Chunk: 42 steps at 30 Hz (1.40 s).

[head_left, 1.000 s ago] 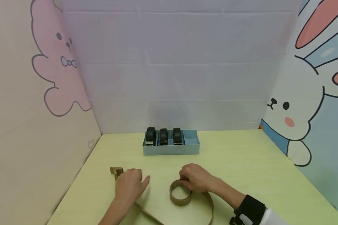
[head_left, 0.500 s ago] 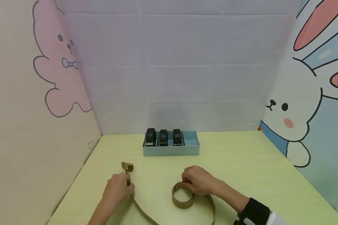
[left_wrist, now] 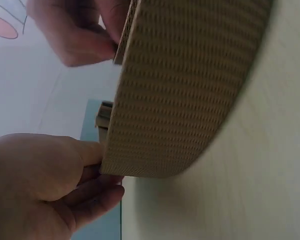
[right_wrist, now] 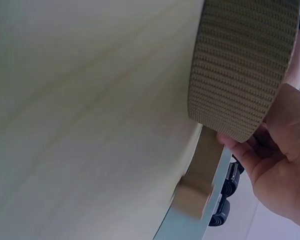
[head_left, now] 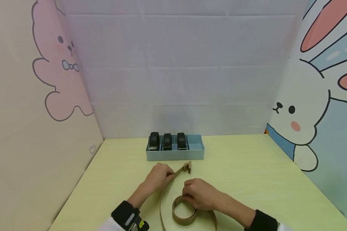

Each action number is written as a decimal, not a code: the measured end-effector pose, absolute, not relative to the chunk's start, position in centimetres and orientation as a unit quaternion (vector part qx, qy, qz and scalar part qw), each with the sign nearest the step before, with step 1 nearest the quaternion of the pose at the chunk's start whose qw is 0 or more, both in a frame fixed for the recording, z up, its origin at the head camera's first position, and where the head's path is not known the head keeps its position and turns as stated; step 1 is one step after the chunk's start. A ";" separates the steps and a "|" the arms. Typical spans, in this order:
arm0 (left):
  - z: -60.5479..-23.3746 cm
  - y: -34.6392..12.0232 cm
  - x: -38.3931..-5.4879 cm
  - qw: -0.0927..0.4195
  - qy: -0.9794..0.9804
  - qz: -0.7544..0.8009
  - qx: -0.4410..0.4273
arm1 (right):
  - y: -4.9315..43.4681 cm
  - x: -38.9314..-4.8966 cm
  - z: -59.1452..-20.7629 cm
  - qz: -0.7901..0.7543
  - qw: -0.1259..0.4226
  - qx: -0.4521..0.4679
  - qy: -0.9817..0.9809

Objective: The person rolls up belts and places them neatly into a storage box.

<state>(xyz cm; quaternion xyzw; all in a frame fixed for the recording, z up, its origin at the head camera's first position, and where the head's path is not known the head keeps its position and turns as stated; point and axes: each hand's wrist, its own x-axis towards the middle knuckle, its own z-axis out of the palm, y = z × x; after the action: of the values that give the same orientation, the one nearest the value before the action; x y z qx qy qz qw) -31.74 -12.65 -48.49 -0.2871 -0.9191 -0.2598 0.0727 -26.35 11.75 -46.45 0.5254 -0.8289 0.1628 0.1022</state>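
Note:
A tan woven webbing belt (head_left: 183, 221) stands on edge on the table, partly wound into a coil. My left hand (head_left: 158, 177) pinches its strap close to the buckle (head_left: 188, 167), which points right, in front of the blue tray. From there the strap curves back toward me and leaves the bottom of the head view. At the coil, my right hand (head_left: 200, 193) pinches the upper rim between thumb and fingers. In the right wrist view, the ribbed strap (right_wrist: 245, 60) fills the upper right, with the buckle blurred below it.
Behind the hands stands a light blue divided tray (head_left: 174, 156). Three coiled black belts, such as the left one (head_left: 154, 140), sit upright in its compartments. Cartoon-printed panels border the pale yellow table (head_left: 248, 166) at left and right.
My left hand has regripped the strap near the buckle and carried that end from the left to the middle, beyond the coil. The right hand stays at the coil, slightly nearer me.

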 end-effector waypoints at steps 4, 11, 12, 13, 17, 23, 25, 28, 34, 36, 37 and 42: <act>-49.3 -9.8 -32.1 0.061 -0.895 -0.284 -0.339 | 11.4 -26.1 -46.6 0.153 0.109 0.528 -0.828; -48.8 -11.4 -28.9 0.024 -0.900 -0.327 -0.286 | 11.6 -26.2 -46.7 0.161 0.099 0.522 -0.832; -48.5 -12.1 -28.0 0.014 -0.902 -0.337 -0.271 | 11.6 -26.3 -46.7 0.165 0.101 0.524 -0.830; -48.1 -12.8 -27.1 0.001 -0.901 -0.349 -0.255 | 11.8 -27.0 -47.6 0.166 0.111 0.531 -0.823; -46.9 -14.9 -23.2 -0.051 -0.901 -0.374 -0.214 | 12.2 -27.2 -47.6 0.174 0.122 0.532 -0.820; -47.1 -15.6 -20.0 -0.080 -0.909 -0.361 -0.193 | 12.1 -26.2 -46.1 0.157 0.098 0.503 -0.844; -47.3 -15.8 -20.2 -0.057 -0.914 -0.342 -0.210 | 12.1 -26.1 -46.0 0.149 0.094 0.500 -0.848; -47.3 -16.2 -21.6 -0.005 -0.921 -0.298 -0.251 | 12.2 -25.9 -45.9 0.144 0.094 0.501 -0.848; -47.5 -16.6 -26.4 0.072 -0.905 -0.220 -0.357 | 12.1 -25.8 -45.8 0.140 0.096 0.509 -0.844; -48.9 -16.4 -29.0 0.090 -0.888 -0.208 -0.401 | 12.0 -25.9 -45.8 0.141 0.092 0.510 -0.843; -49.2 -16.1 -29.8 0.092 -0.881 -0.206 -0.416 | 12.0 -25.9 -45.7 0.141 0.089 0.510 -0.844; -50.3 -13.4 -32.7 0.107 -0.857 -0.224 -0.452 | 12.0 -25.9 -45.9 0.140 0.088 0.508 -0.845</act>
<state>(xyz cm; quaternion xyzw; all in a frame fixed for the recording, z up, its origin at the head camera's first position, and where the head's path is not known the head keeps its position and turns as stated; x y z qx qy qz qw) -32.72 -13.41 -50.33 -0.4521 -0.8567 -0.2238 0.1074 -25.87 11.95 -45.93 0.5083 -0.8452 0.1398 0.0883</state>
